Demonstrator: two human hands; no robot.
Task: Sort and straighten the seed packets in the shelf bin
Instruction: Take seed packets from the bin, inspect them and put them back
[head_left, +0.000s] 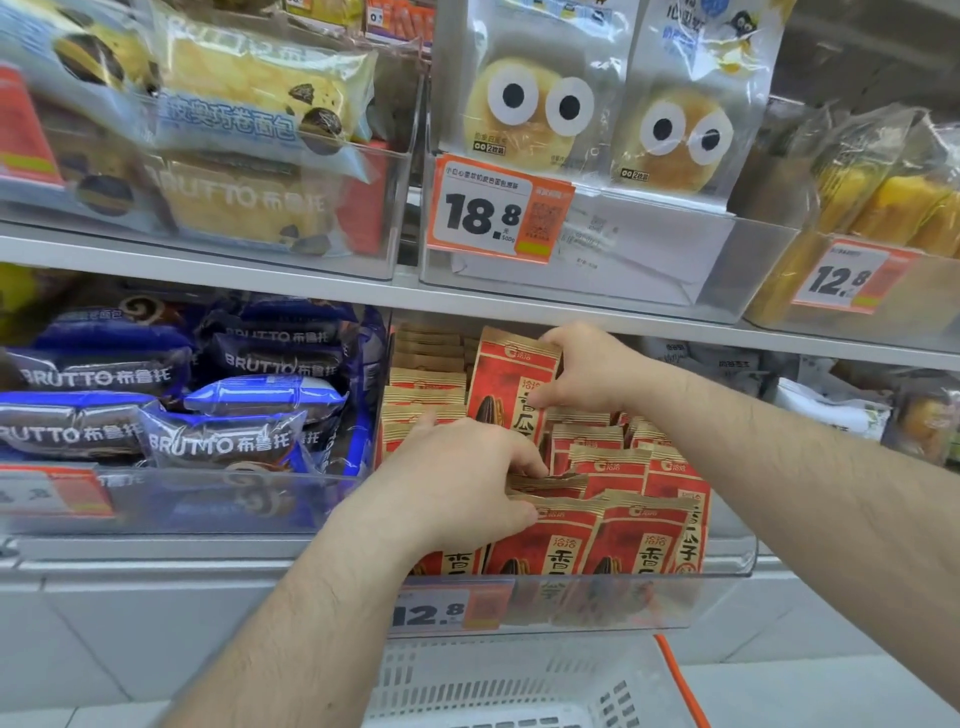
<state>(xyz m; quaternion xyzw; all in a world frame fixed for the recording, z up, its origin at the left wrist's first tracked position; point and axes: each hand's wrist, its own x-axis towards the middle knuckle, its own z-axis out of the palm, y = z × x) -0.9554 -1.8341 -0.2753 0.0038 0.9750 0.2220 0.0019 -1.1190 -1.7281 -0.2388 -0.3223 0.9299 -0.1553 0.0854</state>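
Note:
Red and gold sunflower seed packets fill a clear plastic shelf bin on the lower shelf. My right hand grips one seed packet by its top right corner and holds it upright above the others. My left hand lies over the front left packets, its fingertips pinching the gold top edge of a packet in the front rows. Further packets stand in rows behind, some leaning.
Blue Brutto bread packs fill the bin to the left. Bread bags with cartoon eyes sit on the shelf above, over an 18.8 price tag. A white basket with an orange handle stands below.

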